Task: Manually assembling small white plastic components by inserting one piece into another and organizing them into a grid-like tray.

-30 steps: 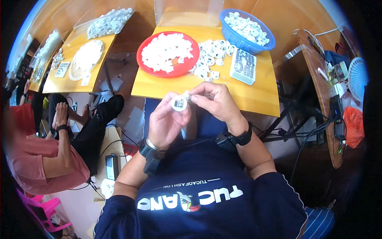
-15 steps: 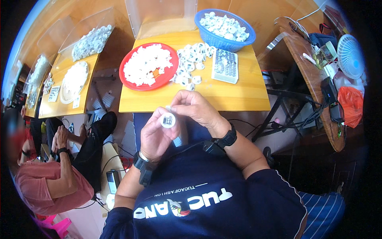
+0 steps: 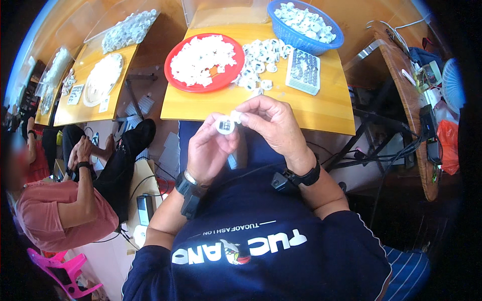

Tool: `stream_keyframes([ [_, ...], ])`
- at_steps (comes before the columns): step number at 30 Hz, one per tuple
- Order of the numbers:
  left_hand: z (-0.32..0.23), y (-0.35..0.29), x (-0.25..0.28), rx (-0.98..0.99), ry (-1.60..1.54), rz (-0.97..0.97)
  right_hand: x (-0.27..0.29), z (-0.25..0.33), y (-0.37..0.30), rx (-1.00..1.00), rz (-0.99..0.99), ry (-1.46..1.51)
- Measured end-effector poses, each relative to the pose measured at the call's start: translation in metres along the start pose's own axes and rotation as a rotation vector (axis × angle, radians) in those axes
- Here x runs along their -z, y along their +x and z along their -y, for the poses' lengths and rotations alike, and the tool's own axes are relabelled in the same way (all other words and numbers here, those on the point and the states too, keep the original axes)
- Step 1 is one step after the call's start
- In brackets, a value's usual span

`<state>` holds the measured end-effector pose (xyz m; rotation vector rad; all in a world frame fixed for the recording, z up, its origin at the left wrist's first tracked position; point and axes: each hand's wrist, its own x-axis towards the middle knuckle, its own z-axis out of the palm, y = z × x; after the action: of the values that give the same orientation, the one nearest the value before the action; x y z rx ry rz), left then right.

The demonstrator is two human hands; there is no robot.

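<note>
My left hand (image 3: 207,153) is closed round a small white round part (image 3: 225,126), its flat face with a dark square-patterned sticker turned up toward me. My right hand (image 3: 277,125) pinches a small white piece (image 3: 236,116) between thumb and forefinger, right beside the round part's upper right edge. Whether the two touch I cannot tell. Both hands are held in front of the near edge of the wooden table (image 3: 281,110), above my lap. Nearest to them on the table lie loose white round parts (image 3: 258,65) with dark stickers.
A red tray (image 3: 173,80) heaped with small white pieces stands left on the table. Behind is a blue basket (image 3: 321,47) of white parts, beside a stack of sticker sheets (image 3: 303,72). A seated co-worker (image 3: 70,210) is at my left; a cluttered wooden board (image 3: 411,130) stands right.
The view has shifted, so the table sits higher and further right. The white piece in my right fingers now shows more plainly, at the round part's edge.
</note>
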<state>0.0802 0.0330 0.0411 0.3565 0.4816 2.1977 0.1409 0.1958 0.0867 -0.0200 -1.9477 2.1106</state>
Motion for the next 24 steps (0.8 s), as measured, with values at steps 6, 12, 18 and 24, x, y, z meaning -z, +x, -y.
stream_keyframes([
  [6, -0.0009, -0.0038, 0.0006, 0.009, 0.005, -0.041, -0.0031, -0.0012, -0.0008, 0.007, 0.006, -0.016],
  [12, 0.0004, -0.0036, -0.0012, -0.002, 0.0, -0.05, -0.0086, -0.0013, -0.0036, 0.006, 0.006, 0.013],
  [18, 0.0012, -0.0026, 0.0007, 0.003, 0.009, -0.064, -0.0072, 0.0002, -0.004, -0.012, 0.02, -0.006],
  [24, 0.0023, -0.0034, 0.0018, 0.049, 0.021, -0.098, 0.0004, -0.0001, -0.0023, 0.042, 0.071, -0.203],
])
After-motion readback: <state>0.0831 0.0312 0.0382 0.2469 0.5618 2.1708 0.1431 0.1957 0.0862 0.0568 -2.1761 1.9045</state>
